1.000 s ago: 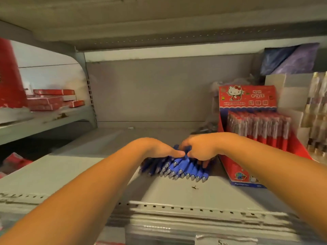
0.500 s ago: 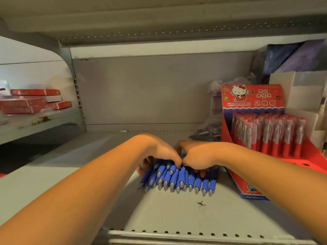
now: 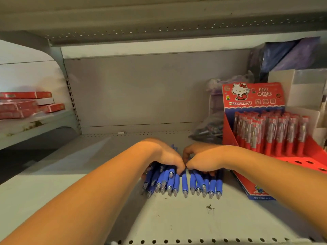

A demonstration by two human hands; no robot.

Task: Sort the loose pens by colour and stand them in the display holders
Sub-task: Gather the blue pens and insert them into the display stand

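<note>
Your left hand (image 3: 165, 157) and right hand (image 3: 203, 159) sit side by side, nearly touching, both curled palm-down over a batch of blue pens (image 3: 184, 183) lying on the grey metal shelf (image 3: 177, 220). The fingers press onto the barrels; whether either hand fully clasps a pen, you cannot tell. The pens lie roughly parallel, clear tips pointing toward you, one lying alone in the middle between two groups. Just beside them on your right stands a red Hello Kitty display holder (image 3: 253, 96) with red pens (image 3: 270, 131) upright in its rear rows and front holes vacant
</note>
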